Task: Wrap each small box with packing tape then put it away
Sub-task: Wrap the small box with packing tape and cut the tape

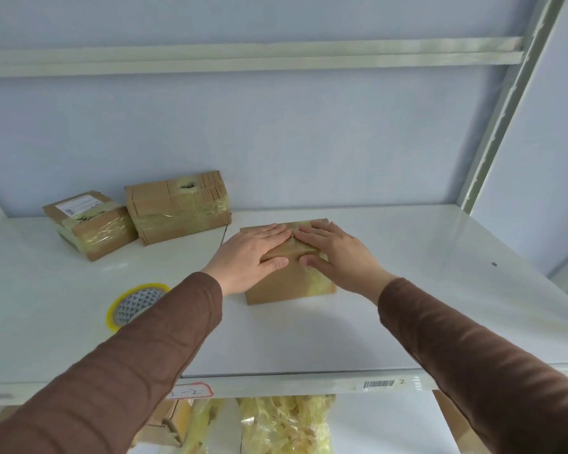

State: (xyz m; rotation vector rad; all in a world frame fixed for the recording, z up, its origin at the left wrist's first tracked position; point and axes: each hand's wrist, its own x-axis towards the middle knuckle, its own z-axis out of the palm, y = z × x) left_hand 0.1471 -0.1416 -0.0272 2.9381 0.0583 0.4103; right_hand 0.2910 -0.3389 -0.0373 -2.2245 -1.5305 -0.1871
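Box (289, 276) under both palms is the one being worked: it lies on the white shelf (309, 335), straight ahead of the person, with yellowish tape already showing across its top and down its right side. In the head view, the only one, the left hand (248, 253) lies flat on the box's left half with straight fingers and the thumb on the near face, and the right hand (336, 253) lies flat on the right half in the same way; the fingertips of the two nearly meet over the middle of the top. Neither hand curls round anything, both simply press. I judge this to be the smoothing step, rubbing the tape down so it sticks, near the end of wrapping this box. The tape roll (135, 306) lies flat on the shelf to the left of the left forearm, partly hidden by the sleeve, untouched. Beyond the left hand, further back and to the left, two taped boxes (177, 208) sit side by side by the wall, apparently finished. If the tape holds, the next move calls for a grip on the box's sides and a lift toward those two; if a face is bare, the left hand must reach back for the roll first. Whether the hidden faces are taped I cannot tell.
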